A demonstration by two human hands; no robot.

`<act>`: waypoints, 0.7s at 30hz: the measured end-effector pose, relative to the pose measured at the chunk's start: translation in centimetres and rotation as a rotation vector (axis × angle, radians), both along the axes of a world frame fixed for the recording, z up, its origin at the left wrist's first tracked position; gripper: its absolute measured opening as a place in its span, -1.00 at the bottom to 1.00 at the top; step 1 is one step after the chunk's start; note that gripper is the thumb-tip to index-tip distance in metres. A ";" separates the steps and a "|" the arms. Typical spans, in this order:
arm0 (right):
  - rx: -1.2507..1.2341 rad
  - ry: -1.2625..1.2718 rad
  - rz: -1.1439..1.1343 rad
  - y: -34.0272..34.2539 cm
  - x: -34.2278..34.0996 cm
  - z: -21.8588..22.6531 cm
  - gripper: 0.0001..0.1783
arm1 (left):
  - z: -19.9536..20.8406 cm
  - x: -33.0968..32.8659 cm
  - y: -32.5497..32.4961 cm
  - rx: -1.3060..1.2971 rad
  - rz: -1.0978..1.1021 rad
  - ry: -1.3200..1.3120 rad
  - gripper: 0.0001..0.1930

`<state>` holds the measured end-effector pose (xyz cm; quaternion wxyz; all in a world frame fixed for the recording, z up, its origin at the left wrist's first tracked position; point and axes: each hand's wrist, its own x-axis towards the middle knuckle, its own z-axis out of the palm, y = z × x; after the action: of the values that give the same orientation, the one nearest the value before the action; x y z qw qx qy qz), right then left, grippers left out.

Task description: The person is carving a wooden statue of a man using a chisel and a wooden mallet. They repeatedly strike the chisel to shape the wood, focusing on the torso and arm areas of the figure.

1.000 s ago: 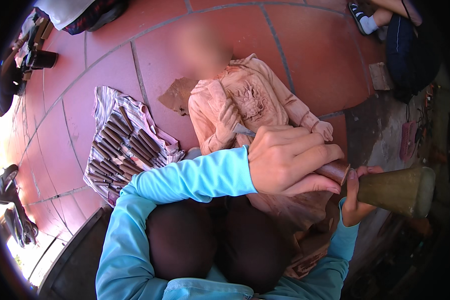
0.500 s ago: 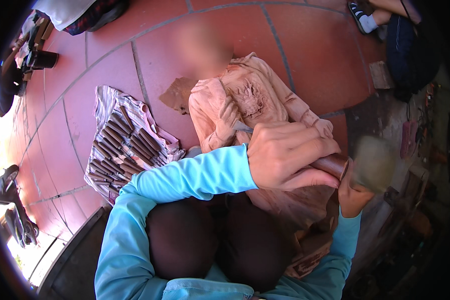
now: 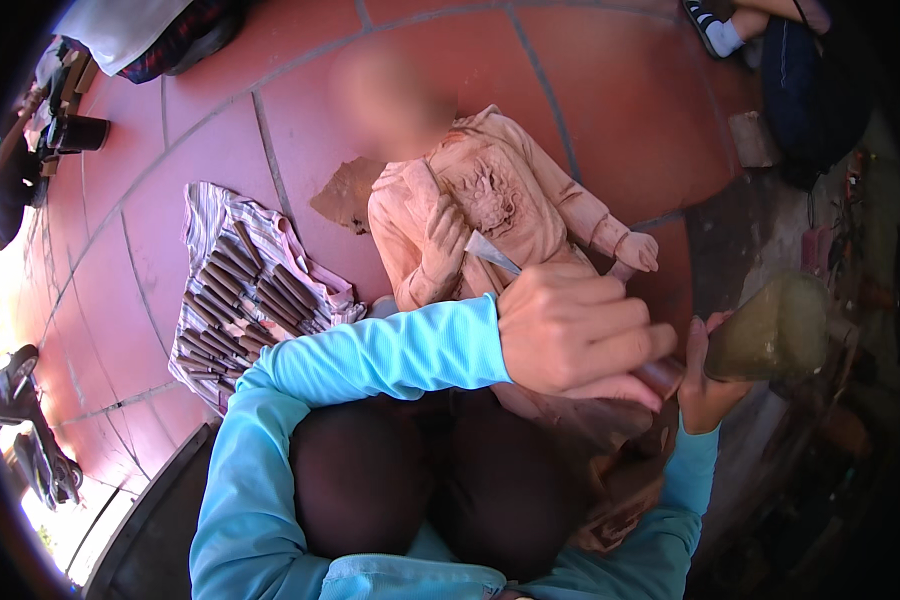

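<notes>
The left hand (image 3: 580, 335) is closed in a tight grip around a chisel (image 3: 495, 253), its fingers wrapped over the handle so that only the pale metal blade shows past the knuckles. The blade tip rests against the front of a wooden figure (image 3: 490, 215), just below the carved pattern on its chest. The right hand (image 3: 708, 385) sits just beside the left, to its right, and its grip is closed on the handle of a mallet (image 3: 770, 328), whose thick greenish-brown head hangs close above the butt end of the chisel, not clearly touching it. Both forearms wear light blue sleeves (image 3: 370, 355), and the left arm crosses over the person's dark-clad knees (image 3: 420, 480).

The figure is pale reddish wood, lying on its back on the red tiled floor (image 3: 220, 130) with its lower part running under the hands toward the person's lap. Its carved arms are bent, one small hand showing at the right.

Left of the figure, a striped cloth (image 3: 210, 215) is spread on the tiles with a row of carving tools (image 3: 240, 300) laid on it, well apart from the hands.
</notes>
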<state>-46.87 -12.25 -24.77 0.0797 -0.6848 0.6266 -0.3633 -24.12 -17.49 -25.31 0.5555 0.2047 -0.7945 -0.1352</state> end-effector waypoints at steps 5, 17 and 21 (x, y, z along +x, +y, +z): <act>0.051 0.080 0.070 0.1 0.2 0.5 -0.90 | -0.9 -0.1 -0.9 0.064 0.047 -0.003 -0.49; 0.042 -0.160 0.104 -0.6 0.4 1.2 -0.92 | -0.2 0.4 -1.2 0.213 0.016 0.031 -0.52; 0.030 0.014 0.112 -1.1 0.9 0.9 -0.94 | 0.0 0.6 -1.6 0.250 -0.007 0.060 -0.53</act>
<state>-45.98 -13.35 -23.88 0.1057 -0.7202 0.5931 -0.3441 -23.50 -19.09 -25.29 0.5487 0.2655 -0.7551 -0.2414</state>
